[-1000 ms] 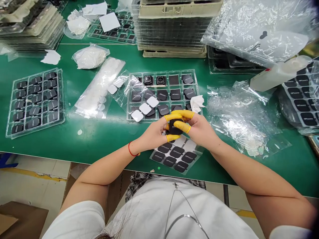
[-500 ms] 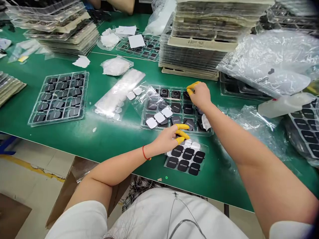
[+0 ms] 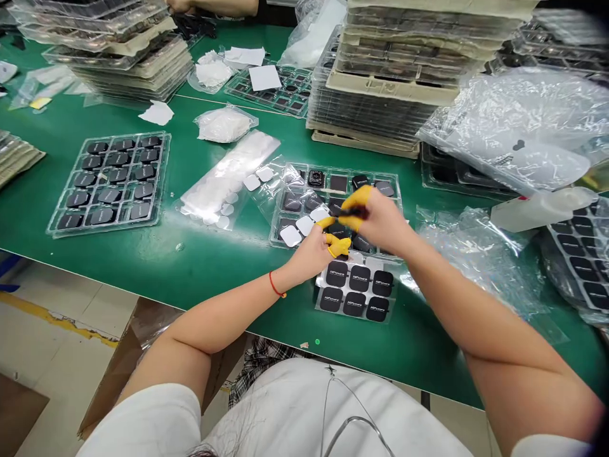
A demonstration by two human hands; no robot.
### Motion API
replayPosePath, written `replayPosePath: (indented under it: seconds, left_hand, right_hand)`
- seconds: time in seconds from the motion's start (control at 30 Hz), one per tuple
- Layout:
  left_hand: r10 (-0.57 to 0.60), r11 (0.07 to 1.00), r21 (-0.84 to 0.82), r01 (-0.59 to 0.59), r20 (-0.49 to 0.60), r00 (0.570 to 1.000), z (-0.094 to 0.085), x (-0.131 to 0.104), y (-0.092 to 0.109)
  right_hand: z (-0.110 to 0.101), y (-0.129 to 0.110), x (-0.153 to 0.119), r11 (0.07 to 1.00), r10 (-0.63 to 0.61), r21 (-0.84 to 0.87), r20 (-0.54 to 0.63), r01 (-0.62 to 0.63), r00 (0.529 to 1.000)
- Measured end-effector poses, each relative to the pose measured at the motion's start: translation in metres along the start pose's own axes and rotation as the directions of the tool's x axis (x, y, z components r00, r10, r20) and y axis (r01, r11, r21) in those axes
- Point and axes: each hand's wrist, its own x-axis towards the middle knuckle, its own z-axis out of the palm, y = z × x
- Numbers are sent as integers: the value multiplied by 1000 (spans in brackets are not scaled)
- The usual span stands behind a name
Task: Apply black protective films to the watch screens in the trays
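R hand (image 3: 383, 219) pinches small dark piece (image 3: 356, 212), shape blurred; L hand (image 3: 314, 251) half-curled, hold unclear; clear blk-squares sheet (image 3: 321, 281) close, prob. for reach.

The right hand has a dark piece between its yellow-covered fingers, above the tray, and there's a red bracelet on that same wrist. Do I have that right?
Not quite: the head view shows the red bracelet on the left wrist. The right hand does have a dark piece between its yellow-covered fingers, above the tray.
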Motion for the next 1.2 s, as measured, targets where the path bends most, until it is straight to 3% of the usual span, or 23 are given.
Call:
replayPosePath:
  seconds: [0.13, 0.27, 0.37, 0.43, 0.5, 0.57, 0.63, 0.67, 0.73, 0.8, 0.9, 0.97, 1.03, 1.13, 1.2]
  left_hand:
    - [-26, 993, 116, 8, 153, 988, 4, -4, -8]
    - [-6, 926, 370, -78, 221, 975, 12, -13, -10]
    - [-39, 930, 362, -64, 270, 962, 18, -19, -11]
    - [-51, 946, 321, -41, 271, 961, 21, -21, -14]
    - [-45, 946, 321, -38, 247, 968, 22, -21, -18]
    - [-26, 934, 353, -59, 229, 973, 23, -20, -18]
    - [-17, 915, 398, -67, 204, 979, 23, -18, -15]
    - [-24, 907, 418, -56, 183, 983, 23, -17, -12]
    - [-54, 896, 445, -15, 143, 988, 22, -16, -5]
    - [-79, 902, 431, 20, 120, 990, 20, -16, 0]
    - [-113, 924, 376, 61, 118, 987, 17, -17, 2]
    - [-127, 936, 343, 78, 120, 985, 16, -18, 1]
    - [-121, 947, 312, 77, 126, 985, 18, -19, 1]
    - [-99, 957, 285, 58, 133, 986, 20, -18, 3]
    - [-84, 956, 290, 43, 129, 988, 20, -17, 4]
  right_hand:
    - [4, -19, -75, 990, -127, 77, 75, 122, 989]
    - [2, -12, -102, 954, -71, 297, 90, 42, 993]
    - [-2, -3, -103, 876, 121, 453, 120, -163, 985]
    - [-2, -3, -102, 863, 170, 457, 142, -217, 975]
    - [1, -9, -103, 912, 99, 390, 100, -130, 990]
    - [2, -16, -105, 963, -39, 268, 5, 36, 999]
    - [-1, -16, -106, 972, -169, 153, -65, 177, 983]
    - [-5, -10, -106, 977, -170, 112, -98, 181, 980]
    - [-19, 16, -105, 997, -19, 74, -202, 35, 979]
    - [-36, 55, -102, 967, 249, 47, -354, -249, 901]
    - [-49, 106, -98, 916, 355, -14, -441, -402, 824]
    - [-45, 118, -94, 904, 341, -65, -486, -422, 805]
    - [-31, 114, -87, 921, 288, -106, -465, -376, 837]
    - [-13, 93, -77, 932, 247, -183, -310, -312, 918]
    - [-10, 74, -76, 932, 252, -200, -242, -303, 937]
